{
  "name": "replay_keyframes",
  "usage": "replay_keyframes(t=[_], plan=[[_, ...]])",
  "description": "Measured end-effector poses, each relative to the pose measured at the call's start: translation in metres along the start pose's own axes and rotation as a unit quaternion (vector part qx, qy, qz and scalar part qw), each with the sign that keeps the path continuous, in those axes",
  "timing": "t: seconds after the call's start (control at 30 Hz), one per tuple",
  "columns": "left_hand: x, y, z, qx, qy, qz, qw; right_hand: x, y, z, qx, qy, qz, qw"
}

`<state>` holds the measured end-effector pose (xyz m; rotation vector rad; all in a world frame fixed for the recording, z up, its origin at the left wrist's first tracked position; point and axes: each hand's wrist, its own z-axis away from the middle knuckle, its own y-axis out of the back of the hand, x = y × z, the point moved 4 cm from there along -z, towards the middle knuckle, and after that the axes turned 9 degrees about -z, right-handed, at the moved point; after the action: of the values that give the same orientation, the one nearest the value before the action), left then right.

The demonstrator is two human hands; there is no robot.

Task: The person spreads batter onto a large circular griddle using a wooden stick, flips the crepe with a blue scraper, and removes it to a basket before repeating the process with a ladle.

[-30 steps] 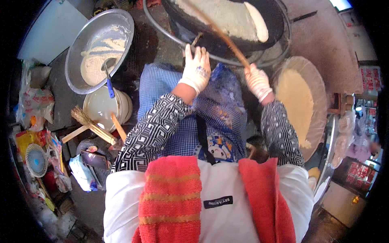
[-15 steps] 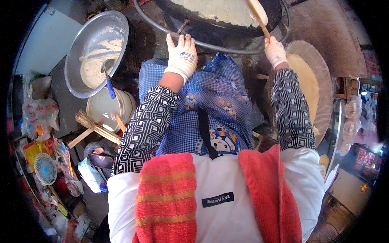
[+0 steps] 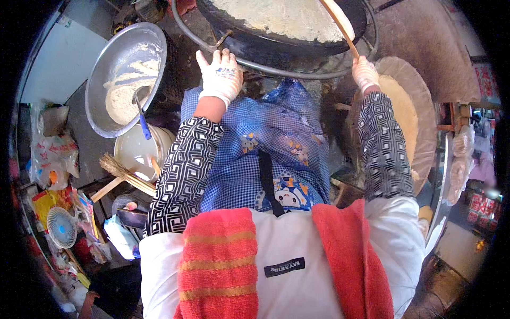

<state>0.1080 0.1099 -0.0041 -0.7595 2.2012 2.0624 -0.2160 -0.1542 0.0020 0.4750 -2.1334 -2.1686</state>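
Note:
A round dark griddle (image 3: 297,45) stands at the top of the view with a pale layer of batter (image 3: 276,21) spread over it. My right hand (image 3: 365,74), in a white glove, is closed around the handle of a wooden batter spreader (image 3: 342,27), whose far part lies over the batter's right side. My left hand (image 3: 221,82), gloved too, lies palm down with the thumb spread from the fingers. Its fingertips reach the metal ring (image 3: 297,75) around the griddle; whether they press on it I cannot tell.
To the left, a tilted metal basin (image 3: 95,101) holds batter and a blue-handled ladle (image 3: 143,121), above a white bucket (image 3: 169,139). A straw brush (image 3: 119,169) lies beside it. At right, a flat round pancake (image 3: 404,114) rests on a sheet of clear plastic (image 3: 422,101).
My left hand has shifted left along the metal ring. The right hand has come slightly nearer and rightward with the spreader, which now appears turned more on edge. The whole view has tilted a little.

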Motion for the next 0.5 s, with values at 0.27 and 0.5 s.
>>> replay_keyframes(t=[0.27, 0.5], plan=[[-0.023, -0.019, -0.015, -0.046, 0.042, -0.035, 0.997, 0.015, -0.013, 0.004, 0.027, 0.017, -0.023, 0.999], [-0.025, 0.024, -0.012, -0.042, 0.027, 0.036, 0.998, -0.052, -0.002, 0.049, -0.023, 0.148, -0.036, 0.988]])
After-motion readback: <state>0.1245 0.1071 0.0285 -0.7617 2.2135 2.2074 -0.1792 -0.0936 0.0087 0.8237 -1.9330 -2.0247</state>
